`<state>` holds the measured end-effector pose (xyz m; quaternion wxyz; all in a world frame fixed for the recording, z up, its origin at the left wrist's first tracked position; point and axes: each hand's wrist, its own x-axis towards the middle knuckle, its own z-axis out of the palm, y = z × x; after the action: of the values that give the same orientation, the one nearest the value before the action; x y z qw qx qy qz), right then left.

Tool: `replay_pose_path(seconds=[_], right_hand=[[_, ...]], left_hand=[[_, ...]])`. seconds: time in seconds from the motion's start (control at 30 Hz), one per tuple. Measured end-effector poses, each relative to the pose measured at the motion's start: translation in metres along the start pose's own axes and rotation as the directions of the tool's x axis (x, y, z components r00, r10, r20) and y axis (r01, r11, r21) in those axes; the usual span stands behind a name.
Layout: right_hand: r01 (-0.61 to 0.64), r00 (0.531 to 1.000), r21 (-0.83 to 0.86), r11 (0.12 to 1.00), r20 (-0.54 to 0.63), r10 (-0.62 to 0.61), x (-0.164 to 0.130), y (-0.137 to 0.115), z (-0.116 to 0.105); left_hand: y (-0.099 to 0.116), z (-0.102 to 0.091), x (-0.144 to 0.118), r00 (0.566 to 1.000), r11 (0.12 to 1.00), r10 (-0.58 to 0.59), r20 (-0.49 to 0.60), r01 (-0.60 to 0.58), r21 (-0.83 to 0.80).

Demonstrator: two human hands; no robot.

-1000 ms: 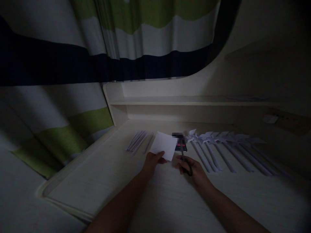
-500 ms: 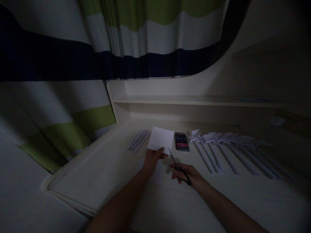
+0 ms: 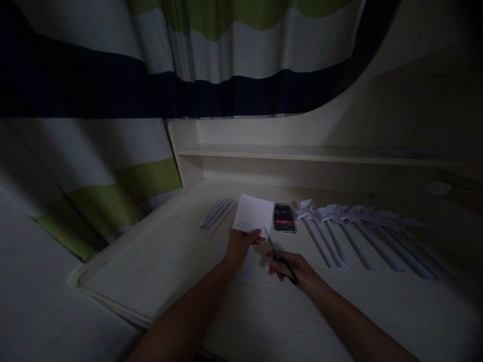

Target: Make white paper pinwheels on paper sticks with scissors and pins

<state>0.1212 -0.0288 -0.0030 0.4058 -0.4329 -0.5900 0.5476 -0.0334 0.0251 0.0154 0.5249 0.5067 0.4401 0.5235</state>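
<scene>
A: Where's the sheet?

B: The flat, square white paper sheet [image 3: 253,213] is in the L hand [image 3: 239,246], thumb on top, fingers under, pinching the near edge. It's over the pale tabletop [image 3: 181,281], btwn the bundle of thin white paper sticks [image 3: 217,213] & the dark rectangular phone-like thing [image 3: 285,221]. Can't tell if its far edge touches down.

A: And the R hand [image 3: 284,266]?

B: Gripping the black-handled metal scissors [image 3: 279,259] by the handles, tips nr the sheet's near R corner. Contact? Can't tell.

A: How'll the sheet handle?

B: Prob. v. light & fairly stiff, since it stays flat from one edge. I'd guess it creases or tears easily; not esp. slippery.

A: Best hold?

B: Light pinch at an edge or corner, IMO, thumb clear of the blades. Scissors: rigid, prob. heavier, so loops only.
</scene>
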Motion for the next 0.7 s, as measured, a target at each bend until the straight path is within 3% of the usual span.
replay_pose_path(seconds=[0.7], right_hand=[[-0.022,0.996,-0.022,0.999,-0.086,0.020,0.0028,0.0016,0.0007]], left_hand=[[-0.0041,0.0008,0.0021,1.000,1.000,0.023,0.016,-0.023,-0.010]])
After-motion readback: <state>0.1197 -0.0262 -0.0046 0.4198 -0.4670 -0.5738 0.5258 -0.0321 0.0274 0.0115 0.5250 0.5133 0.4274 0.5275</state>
